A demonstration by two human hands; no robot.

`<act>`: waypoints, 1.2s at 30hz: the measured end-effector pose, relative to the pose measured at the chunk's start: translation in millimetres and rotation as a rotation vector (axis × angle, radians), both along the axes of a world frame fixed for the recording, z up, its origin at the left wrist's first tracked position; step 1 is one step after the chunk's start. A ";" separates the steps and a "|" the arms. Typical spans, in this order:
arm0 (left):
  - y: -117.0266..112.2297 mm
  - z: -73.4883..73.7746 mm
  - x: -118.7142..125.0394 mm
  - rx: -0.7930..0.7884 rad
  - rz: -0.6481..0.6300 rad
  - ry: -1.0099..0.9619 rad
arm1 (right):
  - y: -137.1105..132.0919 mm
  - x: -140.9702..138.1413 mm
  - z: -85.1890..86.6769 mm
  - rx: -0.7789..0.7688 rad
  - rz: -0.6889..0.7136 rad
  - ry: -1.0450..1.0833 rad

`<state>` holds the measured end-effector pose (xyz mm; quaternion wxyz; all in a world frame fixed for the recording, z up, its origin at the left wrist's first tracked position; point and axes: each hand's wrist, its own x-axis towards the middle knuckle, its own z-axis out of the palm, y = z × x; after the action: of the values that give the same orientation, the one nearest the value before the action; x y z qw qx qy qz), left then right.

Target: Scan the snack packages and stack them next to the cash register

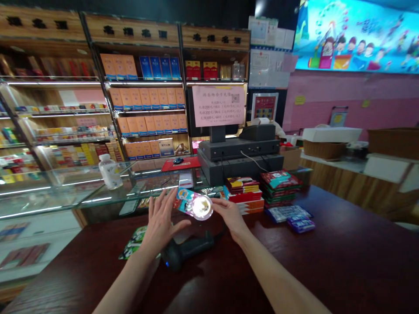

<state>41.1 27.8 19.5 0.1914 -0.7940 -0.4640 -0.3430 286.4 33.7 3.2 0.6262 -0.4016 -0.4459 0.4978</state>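
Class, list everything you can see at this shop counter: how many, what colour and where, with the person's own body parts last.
card with shiny disc: 1, multicoloured, between the hands
barcode scanner: 1, black, on the counter below the hands
wooden counter: 1, dark red, under the hands
glass display case: 1, clear, beyond the counter
plastic bottle: 1, clear, on the glass case
computer mouse: 1, black, on a red mat
till terminal: 1, black, on the counter
boxed packs: several, red and yellow, stacked before the till
packets: several, green, stacked right of these
shelved boxes: many, orange, on the back wall
pink notice: 1, on the till
left hand: 1, fingers spread beside the card
right hand: 1, pinching the disc's edge
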 end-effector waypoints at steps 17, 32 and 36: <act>-14.1 -10.7 -47.1 -0.016 -0.042 0.079 | -15.6 9.6 8.0 0.020 0.181 -0.144; -17.9 -7.8 -43.8 -0.071 -0.136 0.002 | -12.5 8.8 3.4 0.117 0.246 -0.180; -14.2 -9.9 -46.9 -0.055 -0.114 -0.065 | -20.0 7.2 5.4 0.308 0.271 -0.433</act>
<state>-5.8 13.6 9.6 0.1347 -0.8126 -0.4331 -0.3660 293.6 13.7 8.6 0.4980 -0.3353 -0.6890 0.4060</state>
